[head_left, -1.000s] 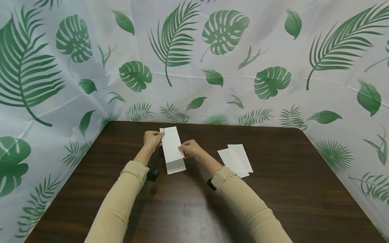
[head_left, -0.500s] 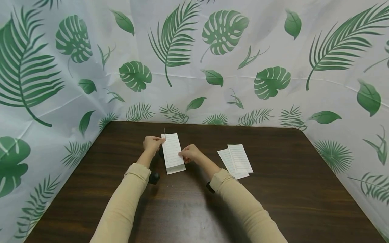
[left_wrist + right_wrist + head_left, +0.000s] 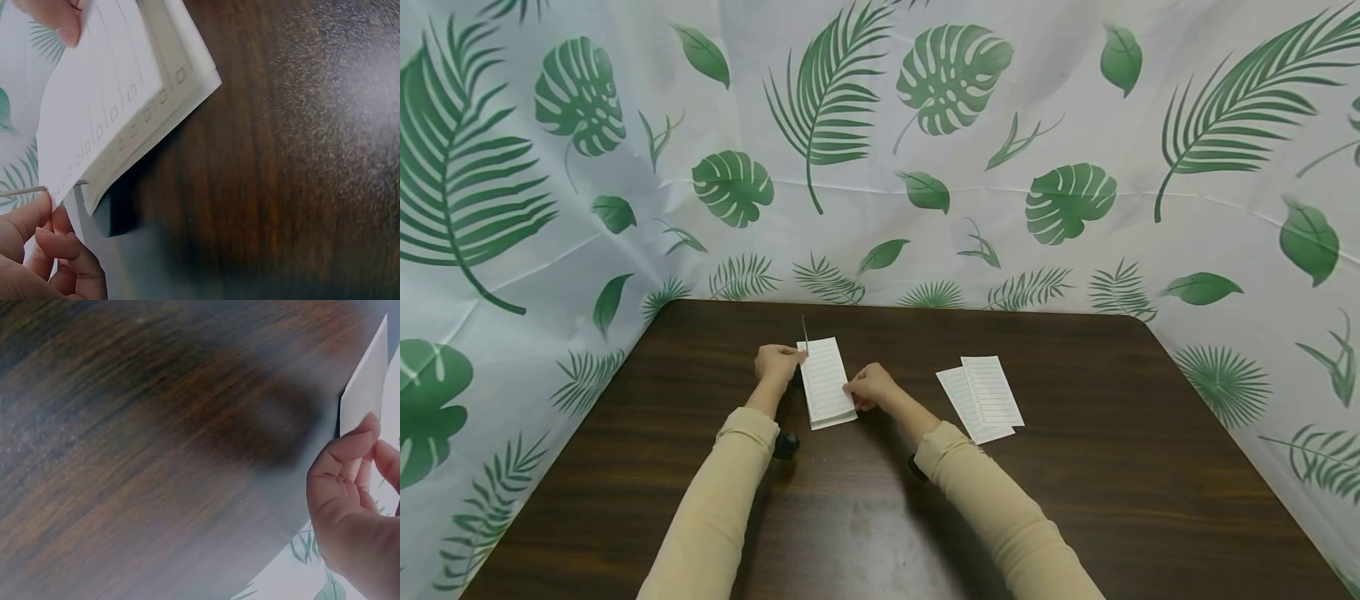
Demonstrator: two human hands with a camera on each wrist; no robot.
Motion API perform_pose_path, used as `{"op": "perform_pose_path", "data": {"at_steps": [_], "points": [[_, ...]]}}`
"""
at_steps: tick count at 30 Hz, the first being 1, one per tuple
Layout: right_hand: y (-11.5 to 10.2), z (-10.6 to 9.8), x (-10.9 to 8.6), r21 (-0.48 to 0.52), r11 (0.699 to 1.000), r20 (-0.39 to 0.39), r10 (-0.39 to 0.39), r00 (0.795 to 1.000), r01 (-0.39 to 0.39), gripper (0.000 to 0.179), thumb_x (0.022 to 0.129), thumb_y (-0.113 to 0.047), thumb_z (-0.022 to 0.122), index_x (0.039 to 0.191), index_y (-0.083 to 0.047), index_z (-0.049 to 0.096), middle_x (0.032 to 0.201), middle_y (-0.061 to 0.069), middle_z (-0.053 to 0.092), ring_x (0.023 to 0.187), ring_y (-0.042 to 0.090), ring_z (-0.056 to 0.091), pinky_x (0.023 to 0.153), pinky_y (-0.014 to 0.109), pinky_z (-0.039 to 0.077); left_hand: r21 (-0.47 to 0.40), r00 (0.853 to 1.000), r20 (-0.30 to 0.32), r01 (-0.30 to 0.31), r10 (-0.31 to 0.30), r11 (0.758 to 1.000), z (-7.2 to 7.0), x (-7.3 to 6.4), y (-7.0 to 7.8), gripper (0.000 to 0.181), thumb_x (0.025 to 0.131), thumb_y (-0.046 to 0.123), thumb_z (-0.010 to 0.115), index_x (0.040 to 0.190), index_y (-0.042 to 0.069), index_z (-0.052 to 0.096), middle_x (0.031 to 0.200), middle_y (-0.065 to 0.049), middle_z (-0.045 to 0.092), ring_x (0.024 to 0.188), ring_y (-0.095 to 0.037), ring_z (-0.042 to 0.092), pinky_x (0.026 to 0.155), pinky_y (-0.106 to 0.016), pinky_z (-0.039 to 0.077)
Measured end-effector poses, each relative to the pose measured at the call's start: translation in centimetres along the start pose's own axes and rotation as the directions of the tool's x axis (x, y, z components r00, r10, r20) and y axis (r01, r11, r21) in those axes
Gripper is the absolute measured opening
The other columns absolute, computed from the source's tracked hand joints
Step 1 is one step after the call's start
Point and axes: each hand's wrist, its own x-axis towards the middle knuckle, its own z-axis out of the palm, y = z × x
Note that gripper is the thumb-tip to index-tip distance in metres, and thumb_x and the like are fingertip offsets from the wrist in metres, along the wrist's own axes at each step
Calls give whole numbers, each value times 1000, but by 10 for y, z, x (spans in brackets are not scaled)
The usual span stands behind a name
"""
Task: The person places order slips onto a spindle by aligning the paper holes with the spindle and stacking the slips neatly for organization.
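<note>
Ruled card (image 3: 825, 379) lower, perhaps bowed

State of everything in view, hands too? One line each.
Left hand: pinching upper sheet's corner
Right hand: pinching its side edge
Upper sheet: held, lifted off lower sheet
Lower sheet: partly covered
Thin rod: protruding near left hand
Two loose sheets: flat, overlapping

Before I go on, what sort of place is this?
Probably a staged tabletop workspace; the room beyond is hidden. A leaf-print backdrop lines three sides of a dark wood-grain table, where lined paper sheets are in hand.
</note>
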Motion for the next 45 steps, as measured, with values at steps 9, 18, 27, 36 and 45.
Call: {"op": "perform_pose_path", "data": {"at_steps": [9, 18, 27, 36, 45], "points": [[45, 11, 55, -216, 962, 11, -167, 986, 166, 32, 86, -28, 68, 65, -4, 71, 54, 8, 65, 44, 16, 59, 42, 28, 50, 1, 999, -20, 26, -26, 1000, 7, -3, -5, 25, 83, 22, 71, 97, 0, 71, 110, -18, 66, 100, -34, 59, 82, -42, 53], [-7, 0, -24, -357, 912, 21, -207, 978, 201, 35, 92, -13, 59, 64, 5, 69, 51, 9, 62, 38, 4, 39, 41, 19, 43, 34, 999, -33, 43, -41, 999, 10, -5, -8, 20, 82, 21, 71, 91, 3, 72, 101, -16, 68, 86, -29, 61, 67, -34, 51], [-4, 3, -7, -413, 897, 82, -135, 987, 157, 37, 92, -12, 59, 60, 4, 67, 44, 2, 50, 38, 10, 44, 35, 17, 34, 60, 998, -46, 41, -39, 997, 12, -5, -8, 17, 83, 21, 71, 88, 4, 71, 89, -11, 69, 62, -14, 53, 49, -22, 41], [0, 4, 5, -477, 864, 107, -121, 987, 158, 37, 93, -16, 59, 64, 4, 69, 55, 11, 64, 41, 14, 52, 40, 23, 44, 97, 999, -44, 22, -18, 995, 16, -4, -11, 16, 86, 21, 67, 89, 5, 68, 99, -14, 67, 84, -27, 61, 59, -28, 50], [42, 14, 56, -475, 859, 96, -164, 982, 190, 36, 88, -20, 58, 56, -7, 62, 48, 2, 60, 42, 13, 56, 40, 24, 48, 34, 997, 60, 43, -45, 999, 15, 2, -13, 29, 88, 18, 65, 112, 6, 55, 126, -22, 46, 65, -16, 51, 47, -16, 52]]}}
